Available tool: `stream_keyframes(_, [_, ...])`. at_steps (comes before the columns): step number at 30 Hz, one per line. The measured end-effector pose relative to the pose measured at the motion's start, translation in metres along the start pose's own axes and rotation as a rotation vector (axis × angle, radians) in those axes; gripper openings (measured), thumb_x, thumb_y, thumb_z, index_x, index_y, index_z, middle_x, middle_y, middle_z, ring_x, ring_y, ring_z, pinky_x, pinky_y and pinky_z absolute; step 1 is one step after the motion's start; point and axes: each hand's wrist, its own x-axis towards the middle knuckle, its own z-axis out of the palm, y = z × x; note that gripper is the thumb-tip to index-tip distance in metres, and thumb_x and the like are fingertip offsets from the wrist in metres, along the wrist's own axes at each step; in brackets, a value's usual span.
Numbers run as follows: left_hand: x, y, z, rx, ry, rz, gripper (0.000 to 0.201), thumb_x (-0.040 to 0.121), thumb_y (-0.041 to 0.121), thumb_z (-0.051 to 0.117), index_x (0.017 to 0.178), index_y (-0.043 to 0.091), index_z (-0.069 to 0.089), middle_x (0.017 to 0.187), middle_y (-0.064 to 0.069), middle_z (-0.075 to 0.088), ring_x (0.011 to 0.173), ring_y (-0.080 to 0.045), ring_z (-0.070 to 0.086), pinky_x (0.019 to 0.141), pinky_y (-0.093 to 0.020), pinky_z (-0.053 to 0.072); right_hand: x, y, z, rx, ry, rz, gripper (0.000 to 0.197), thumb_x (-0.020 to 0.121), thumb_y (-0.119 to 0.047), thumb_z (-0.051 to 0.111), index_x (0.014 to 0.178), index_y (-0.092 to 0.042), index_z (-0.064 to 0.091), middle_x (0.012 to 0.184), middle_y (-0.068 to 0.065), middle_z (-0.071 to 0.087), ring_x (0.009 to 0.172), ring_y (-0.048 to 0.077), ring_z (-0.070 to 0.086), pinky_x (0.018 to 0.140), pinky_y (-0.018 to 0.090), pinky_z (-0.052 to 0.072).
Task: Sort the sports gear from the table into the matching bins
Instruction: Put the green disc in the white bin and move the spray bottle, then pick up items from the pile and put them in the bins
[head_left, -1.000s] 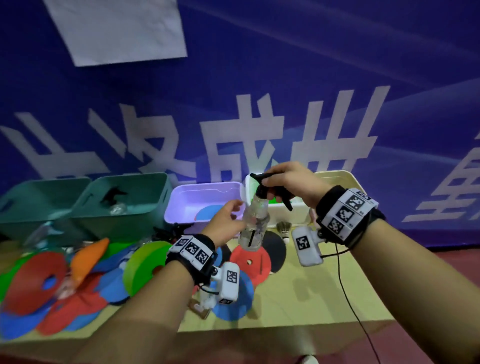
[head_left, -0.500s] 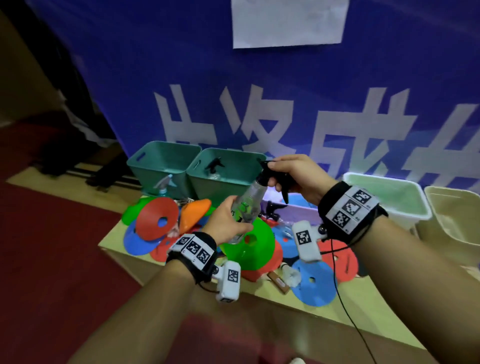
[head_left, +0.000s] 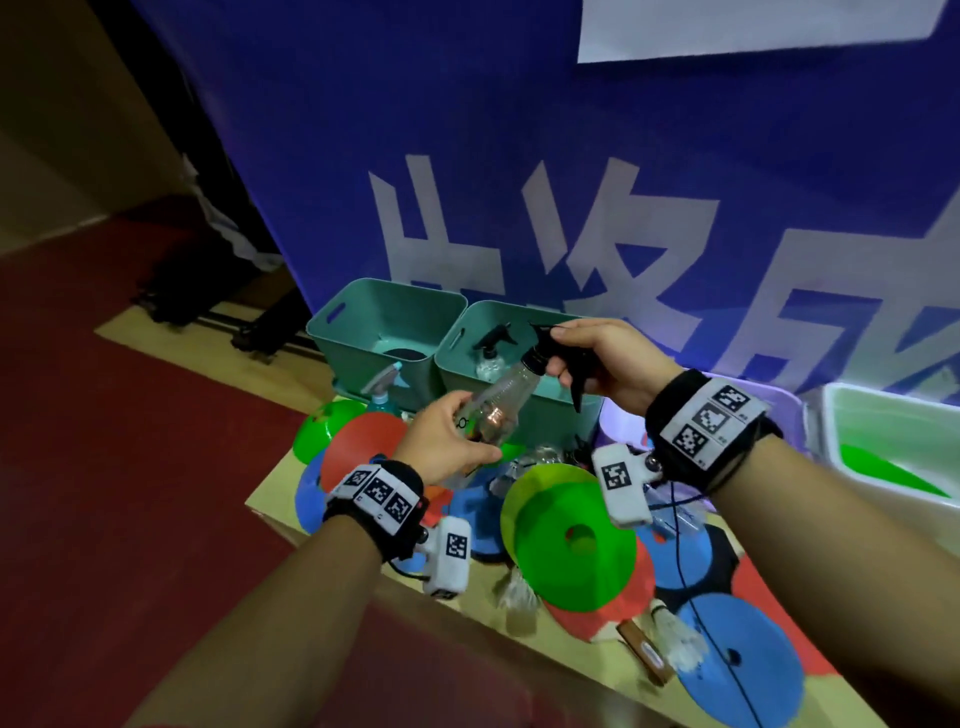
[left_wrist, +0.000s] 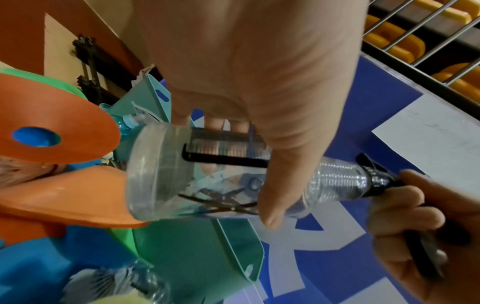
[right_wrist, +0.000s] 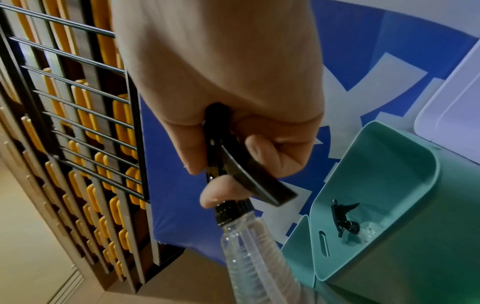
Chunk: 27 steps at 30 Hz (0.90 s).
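A clear spray bottle (head_left: 501, 402) with a black trigger head hangs tilted in the air in front of two teal bins. My right hand (head_left: 602, 364) grips the black head (right_wrist: 226, 168). My left hand (head_left: 447, 441) wraps round the bottle's clear body (left_wrist: 197, 174), thumb across the front. The nearer teal bin (head_left: 462, 332) holds another black-topped spray bottle (head_left: 491, 351), also seen in the right wrist view (right_wrist: 346, 224). Flat cones lie piled on the table: green (head_left: 574, 540), red (head_left: 363, 441), blue (head_left: 737, 665), orange (left_wrist: 52, 135).
A second teal bin (head_left: 384, 312) stands left of the first, with a blue-liquid spray bottle (head_left: 384, 389) leaning by it. A lilac bin (head_left: 618, 421) and a white bin (head_left: 893, 441) stand to the right. Shuttlecocks (head_left: 675, 639) and a paddle handle (head_left: 644, 649) lie near the table's front edge.
Both hands carried the spray bottle leftward, from in front of the white and lilac bins to the teal bins. My left hand went from touching the bottle to gripping its body.
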Motion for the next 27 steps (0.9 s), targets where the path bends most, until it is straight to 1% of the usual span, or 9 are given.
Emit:
stream_keyframes(2, [0.020,-0.004,-0.008,0.019,-0.026,-0.008,0.081,0.065,0.023,0.088,0.135,0.020,0.049,0.111,0.018,0.052,0.096,-0.007,0.060,0.089,-0.024,0.045,0.016,-0.002,-0.004,0.018,0.008,0.016,0.017,0.097,-0.019,0.052,0.107,-0.008,0.060,0.067,0.008,0.064,0.049,0.016,0.054,0.043,0.021,0.028])
stream_keyframes(4, [0.040,-0.007,-0.014,0.029,-0.065,-0.023,0.082,0.057,0.035,0.089,0.130,0.026,0.053,0.118,0.016,0.063,0.090,-0.006,0.068,0.093,-0.033,0.052,0.030,-0.002,-0.009,0.017,0.030,0.018,0.015,0.097,-0.020,0.052,0.106,-0.010,0.060,0.069,0.009,0.066,0.052,0.017,0.057,0.047,0.022,0.030])
stream_keyframes(7, [0.076,-0.007,-0.019,0.046,-0.095,-0.006,0.082,0.050,0.039,0.088,0.125,0.032,0.056,0.106,0.013,0.071,0.087,-0.008,0.070,0.090,-0.040,0.056,0.052,-0.002,-0.020,0.008,0.088,0.024,0.015,0.098,-0.019,0.053,0.107,-0.010,0.062,0.073,0.010,0.068,0.058,0.020,0.062,0.051,0.025,0.032])
stream_keyframes(10, [0.114,-0.002,-0.025,0.102,-0.108,0.039,0.087,0.052,0.033,0.090,0.131,0.029,0.054,0.110,0.012,0.068,0.091,-0.011,0.067,0.091,-0.038,0.054,0.072,0.002,-0.030,0.001,0.145,0.045,0.019,0.098,-0.016,0.053,0.112,-0.008,0.062,0.080,0.013,0.068,0.067,0.023,0.067,0.049,0.024,0.039])
stream_keyframes(12, [0.140,-0.001,-0.028,0.160,-0.118,0.067,0.082,0.056,0.028,0.091,0.129,0.030,0.055,0.108,0.013,0.065,0.096,-0.012,0.064,0.091,-0.035,0.053,0.084,0.004,-0.036,-0.002,0.187,0.076,0.020,0.098,-0.015,0.053,0.114,-0.008,0.063,0.086,0.015,0.068,0.073,0.024,0.068,0.053,0.025,0.045])
stream_keyframes(14, [0.165,-0.001,-0.030,0.191,-0.134,0.098,0.077,0.054,0.032,0.091,0.123,0.036,0.056,0.106,0.014,0.065,0.095,-0.011,0.064,0.089,-0.035,0.053,0.095,0.004,-0.039,0.000,0.239,0.105,0.020,0.097,-0.013,0.054,0.115,-0.009,0.063,0.088,0.015,0.069,0.075,0.024,0.069,0.053,0.025,0.049])
stream_keyframes(20, [0.243,-0.005,-0.031,0.236,-0.285,0.159,0.075,0.050,0.034,0.089,0.119,0.034,0.057,0.100,0.012,0.068,0.090,-0.012,0.066,0.086,-0.038,0.056,0.142,-0.010,-0.037,-0.087,0.393,0.100,0.012,0.096,-0.013,0.056,0.106,-0.011,0.061,0.081,0.012,0.070,0.072,0.024,0.068,0.053,0.026,0.045])
stream_keyframes(24, [0.275,-0.018,-0.025,0.334,-0.397,0.176,0.077,0.053,0.033,0.090,0.121,0.033,0.055,0.108,0.010,0.067,0.095,-0.016,0.066,0.086,-0.039,0.056,0.164,0.009,-0.033,-0.138,0.408,0.179,0.009,0.096,-0.011,0.056,0.103,-0.007,0.059,0.075,0.012,0.067,0.068,0.027,0.066,0.049,0.026,0.048])
stream_keyframes(27, [0.295,-0.033,-0.018,0.401,-0.514,0.137,0.071,0.058,0.028,0.090,0.118,0.035,0.053,0.105,0.010,0.066,0.092,-0.016,0.065,0.085,-0.039,0.056,0.182,0.028,-0.032,-0.132,0.391,0.235,0.008,0.096,-0.008,0.055,0.104,-0.006,0.057,0.072,0.013,0.067,0.067,0.031,0.068,0.046,0.028,0.051])
